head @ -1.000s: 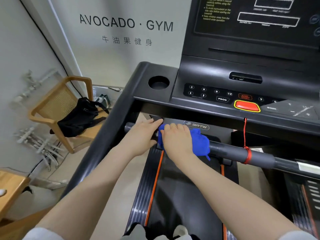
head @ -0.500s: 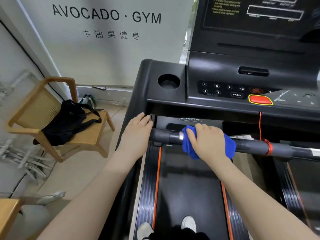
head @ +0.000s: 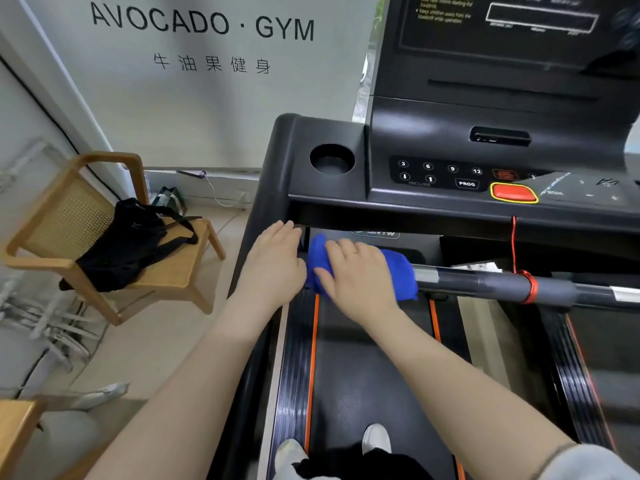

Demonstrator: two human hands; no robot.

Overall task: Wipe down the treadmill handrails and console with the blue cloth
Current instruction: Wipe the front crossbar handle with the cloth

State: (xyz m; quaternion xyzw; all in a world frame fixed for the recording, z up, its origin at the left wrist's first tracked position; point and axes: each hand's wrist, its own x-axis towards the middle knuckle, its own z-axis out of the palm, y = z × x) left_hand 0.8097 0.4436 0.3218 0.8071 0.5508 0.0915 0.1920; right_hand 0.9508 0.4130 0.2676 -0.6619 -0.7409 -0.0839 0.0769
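Now, in the head view, the right hand [head: 358, 277] is pressing the bright blue fleecy cloth [head: 398, 275] around the dark grey round front handrail bar [head: 485, 280] of the treadmill, fingers curled over the top of the fabric and thumb tucked toward the near side, so the cloth is wrapping the bar at its left end. Half a second back that hand and cloth were sitting further toward the middle of the bar, with a bare stretch of handrail showing between the two hands; that gap is now gone, and the cloth is lying just beside the left hand [head: 275, 263]. A second back it was at much this same left-end spot, so the stroke is running back and forth.

The left hand is resting flat, fingers straight and together, on the black left upright of the frame [head: 258, 216] where the bar meets it, holding nothing and seemingly steadying the person.

I judge this as the left section of the front bar getting its repeated passes, while the long run to the right, past the red cord loop [head: 530, 287], is still waiting. The black console panel with its numbered buttons [head: 440, 173], the red stop button [head: 514, 192] and the round cup holder [head: 331, 159] are lying above, well apart from the cloth and, I judge, still waiting for it.

Off the treadmill's left edge, a wooden cane-backed chair [head: 69, 216] carrying a black bag [head: 128, 240] is standing on the floor.
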